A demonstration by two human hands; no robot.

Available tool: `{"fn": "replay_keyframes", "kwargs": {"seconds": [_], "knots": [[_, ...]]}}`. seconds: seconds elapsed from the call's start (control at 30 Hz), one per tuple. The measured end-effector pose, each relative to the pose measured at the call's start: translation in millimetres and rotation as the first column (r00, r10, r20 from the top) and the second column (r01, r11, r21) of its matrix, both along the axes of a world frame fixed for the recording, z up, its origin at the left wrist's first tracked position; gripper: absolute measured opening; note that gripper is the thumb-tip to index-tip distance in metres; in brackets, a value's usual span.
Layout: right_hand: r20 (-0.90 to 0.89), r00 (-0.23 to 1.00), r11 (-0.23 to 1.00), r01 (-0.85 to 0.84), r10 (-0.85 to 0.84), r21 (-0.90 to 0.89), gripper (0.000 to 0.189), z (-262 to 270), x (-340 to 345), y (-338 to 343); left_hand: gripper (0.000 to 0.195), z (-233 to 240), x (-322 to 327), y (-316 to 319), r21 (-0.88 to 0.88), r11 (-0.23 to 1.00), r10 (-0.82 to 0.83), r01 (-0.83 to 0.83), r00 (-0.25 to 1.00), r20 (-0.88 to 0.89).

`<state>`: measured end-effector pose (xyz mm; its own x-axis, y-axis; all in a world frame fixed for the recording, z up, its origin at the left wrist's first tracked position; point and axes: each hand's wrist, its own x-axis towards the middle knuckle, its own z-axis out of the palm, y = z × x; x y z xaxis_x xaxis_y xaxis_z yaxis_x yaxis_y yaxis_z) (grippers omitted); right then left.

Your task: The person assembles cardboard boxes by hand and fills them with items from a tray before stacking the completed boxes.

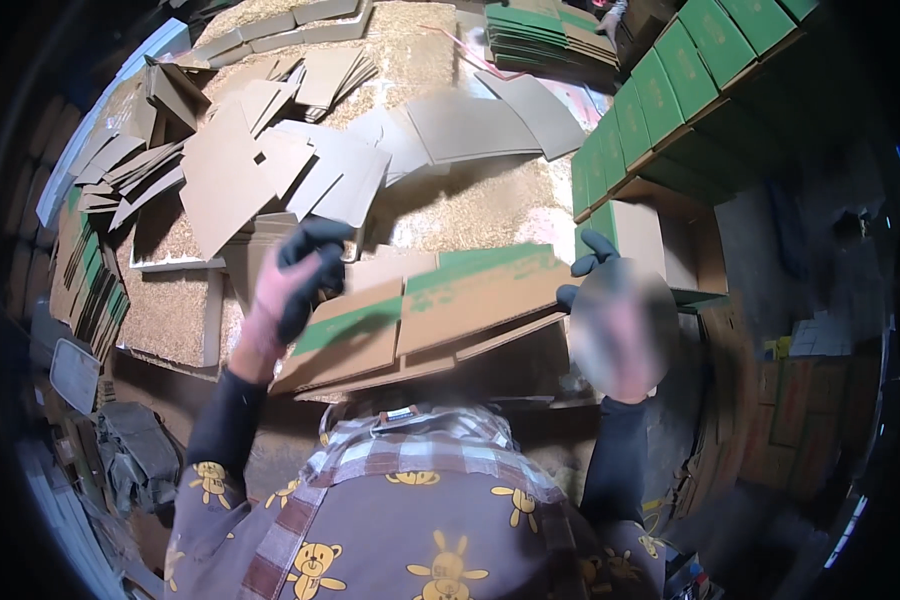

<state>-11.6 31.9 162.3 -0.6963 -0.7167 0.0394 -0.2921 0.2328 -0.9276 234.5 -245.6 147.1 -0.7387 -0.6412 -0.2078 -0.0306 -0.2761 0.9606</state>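
Observation:
A folded-flat brown cardboard carton (487, 300) with green printing lies tilted before me, its flaps spread towards my body. My left hand (300, 277), in a dark and pink glove, hovers over the carton's left end with its fingers bent and apart, nothing visible between them. At the carton's right edge is my right hand (619, 330), also gloved and with fingers apart. A blurred patch covers much of that hand, and I cannot tell whether its fingertips touch the cardboard. Beyond the carton, loose grey cardboard sheets (472, 127) lie over wood shavings (457, 206).
Brown cardboard pieces (229, 176) lie heaped at the left. Flattened cartons (97, 292) lean at the left edge; another stack (532, 37) stands at the back. Green cartons (660, 82) form a row at the right, near an open carton (690, 247). A person's hand (611, 22) shows behind.

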Motion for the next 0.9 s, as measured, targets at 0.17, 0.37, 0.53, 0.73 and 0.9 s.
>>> {"fn": "replay_keyframes", "kwargs": {"seconds": [0.17, 0.37, 0.53, 0.73, 0.9], "knots": [[0.02, 0.999, 0.985, 0.042, -0.04, -0.167, 0.046, -11, -2, -28, 0.051, 16, -4, 22, -0.574, 0.59, -0.371, 0.568, 0.822, 0.433], [0.199, 0.951, 0.943, -0.176, 0.236, -0.281, 0.055, 29, 4, -50, 0.026, 37, -38, -82, -0.646, 0.648, -0.093, 0.403, 0.884, 0.458], [-0.277, 0.935, 0.935, 0.124, -0.222, -0.332, 0.068, -30, -7, -72, 0.02, -18, -66, 27, -0.702, 0.702, 0.043, -0.119, 0.991, -0.126], [-0.895, 0.441, 0.975, 0.166, 0.059, 0.146, 0.054, -63, -1, -85, 0.059, -4, -6, 17, -0.805, -0.186, -0.359, 0.563, 0.724, 0.589], [-0.937, 0.334, 0.957, 0.289, -0.1, 0.0, 0.051, -90, 15, -111, 0.101, -18, 49, 21, -0.601, 0.337, -0.585, 0.725, 0.661, 0.47]]}}
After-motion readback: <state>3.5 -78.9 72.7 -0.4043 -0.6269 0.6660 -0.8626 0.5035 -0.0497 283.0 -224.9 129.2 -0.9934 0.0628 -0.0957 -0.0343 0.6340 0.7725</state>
